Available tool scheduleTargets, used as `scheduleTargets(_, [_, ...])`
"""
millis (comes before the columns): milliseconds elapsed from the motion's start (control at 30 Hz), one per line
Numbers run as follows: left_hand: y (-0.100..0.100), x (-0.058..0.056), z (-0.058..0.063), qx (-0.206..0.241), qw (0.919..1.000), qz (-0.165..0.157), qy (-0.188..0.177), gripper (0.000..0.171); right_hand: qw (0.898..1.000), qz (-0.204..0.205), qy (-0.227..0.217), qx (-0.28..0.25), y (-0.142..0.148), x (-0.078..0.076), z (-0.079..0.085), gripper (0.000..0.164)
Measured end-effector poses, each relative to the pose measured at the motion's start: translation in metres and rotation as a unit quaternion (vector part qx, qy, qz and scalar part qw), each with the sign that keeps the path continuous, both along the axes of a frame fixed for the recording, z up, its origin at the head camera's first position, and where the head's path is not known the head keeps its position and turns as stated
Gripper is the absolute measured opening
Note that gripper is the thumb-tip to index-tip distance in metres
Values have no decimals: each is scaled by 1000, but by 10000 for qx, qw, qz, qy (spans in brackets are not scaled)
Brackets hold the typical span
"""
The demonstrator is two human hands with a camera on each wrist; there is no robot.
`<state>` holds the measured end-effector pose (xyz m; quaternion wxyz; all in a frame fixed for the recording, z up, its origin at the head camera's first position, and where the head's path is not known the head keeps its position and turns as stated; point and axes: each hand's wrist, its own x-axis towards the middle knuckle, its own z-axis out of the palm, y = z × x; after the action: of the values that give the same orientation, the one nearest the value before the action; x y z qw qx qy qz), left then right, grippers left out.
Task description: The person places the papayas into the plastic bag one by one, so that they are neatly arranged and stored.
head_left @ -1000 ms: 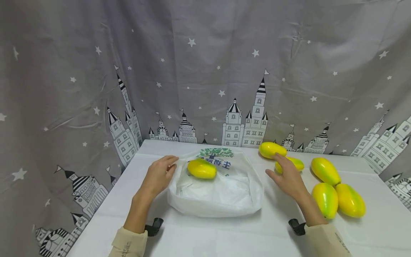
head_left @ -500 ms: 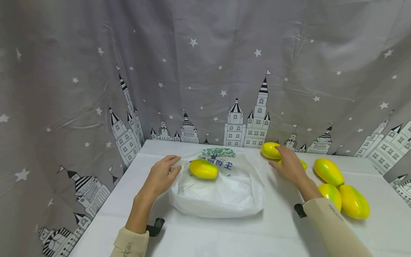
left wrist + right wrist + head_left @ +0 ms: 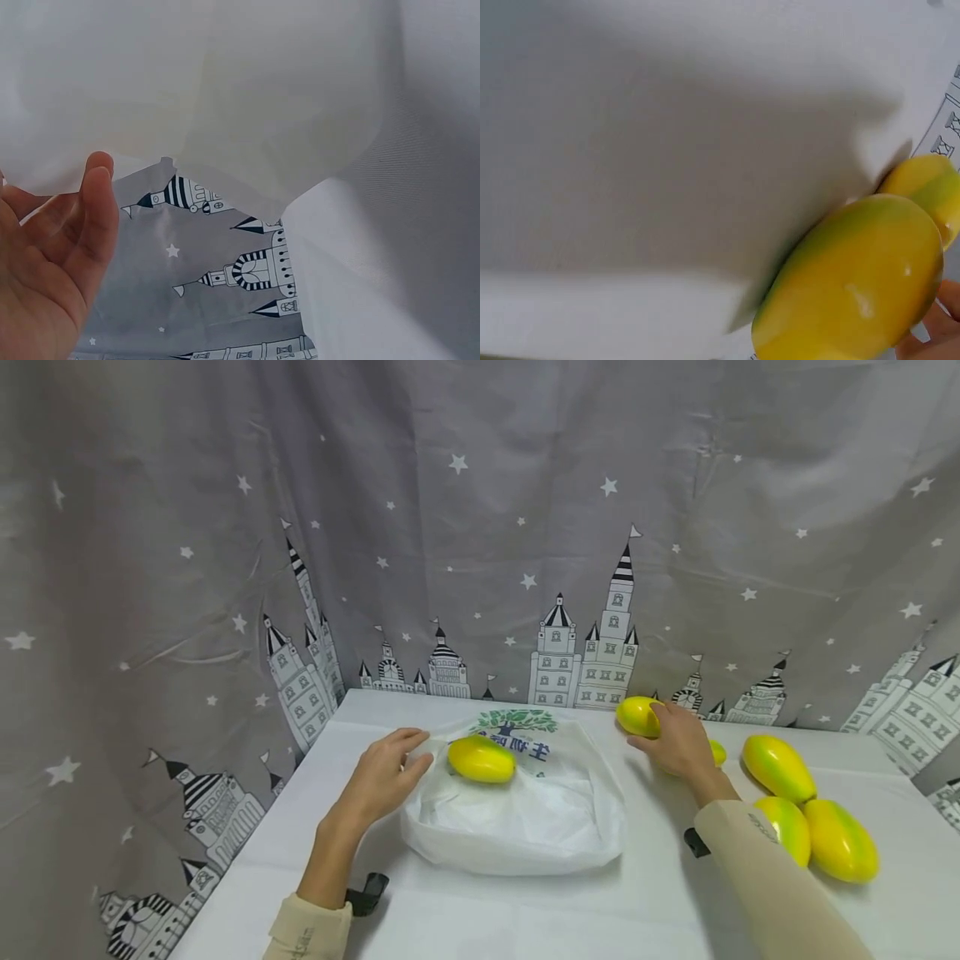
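Observation:
A white plastic bag [image 3: 517,843] with a green tree print lies mouth open on the table. Inside its left part sits a yellow-green papaya [image 3: 482,760]. My left hand [image 3: 386,775] is at the bag's left rim, thumb and fingers spread apart; its fingertips overlap the bag's edge in the left wrist view. At the back right, my right hand [image 3: 678,742] reaches over two papayas. Its fingers overlap the right end of the rear papaya [image 3: 634,716] and cover most of the nearer papaya [image 3: 847,285]. I cannot tell if the fingers have closed on either.
Right of my right arm rest more papayas, one [image 3: 778,767] behind and another [image 3: 842,842] nearer the front, with a third partly behind the sleeve. A grey curtain [image 3: 450,527] with castles and stars hangs along the back of the white table [image 3: 540,918].
My right hand has moved a little further over the two back papayas, its fingers now overlapping the rear one. My left hand stays by the bag's rim. The view has shifted slightly.

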<state>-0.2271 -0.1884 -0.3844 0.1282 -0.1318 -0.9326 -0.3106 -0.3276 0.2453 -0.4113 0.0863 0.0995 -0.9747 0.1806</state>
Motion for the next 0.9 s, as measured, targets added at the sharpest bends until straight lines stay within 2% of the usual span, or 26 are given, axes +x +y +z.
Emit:
scheduleTargets(233, [4,-2,0,5,9999,-122,89,41,9997,-218,-46,96,0,-4,-3,72])
scheduleTargets(433, [3,0,1,13,9999,-65,117,41,9992,-167,-343,79,-3,-6,-3,71])
scheduleTargets(800, [0,0,1,-29,10000,-26,87,42,9975,-276,-640,121,-5,-1,-1,77])
scheduleTargets(900, [-1,1,1,-43,10000,10,40,42,9973,-180,-701,135,-5,-1,-2,78])
